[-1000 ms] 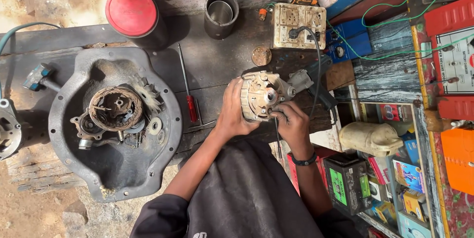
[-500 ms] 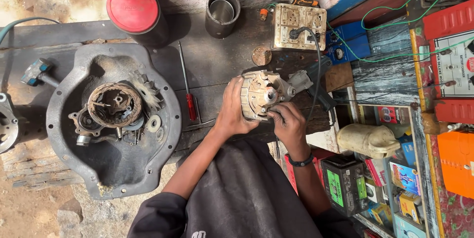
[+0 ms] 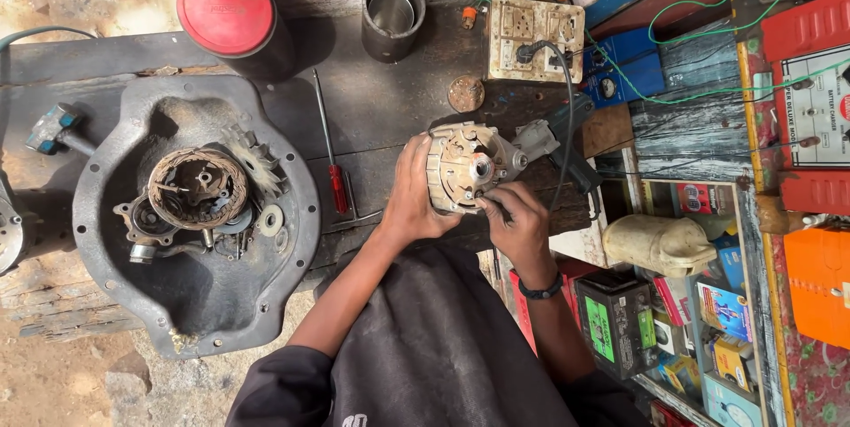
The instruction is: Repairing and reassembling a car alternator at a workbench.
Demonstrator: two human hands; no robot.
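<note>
A round, pale metal alternator housing stands on edge on the dark wooden bench. My left hand wraps around its left rim and steadies it. My right hand is closed just below the housing's centre hub, fingertips pressed to its face; whether it pinches a small tool or part I cannot tell. A grey power tool with a black cord lies right behind the housing.
A big grey bell-shaped casting holds a copper stator ring and loose parts. A red-handled screwdriver, red-lidded can, metal cup, switchboard and hammer lie around. Shelves with a battery stand right.
The view has shifted slightly. My right hand's fingers have moved a little on the housing's face; my left hand keeps its hold on the rim.
</note>
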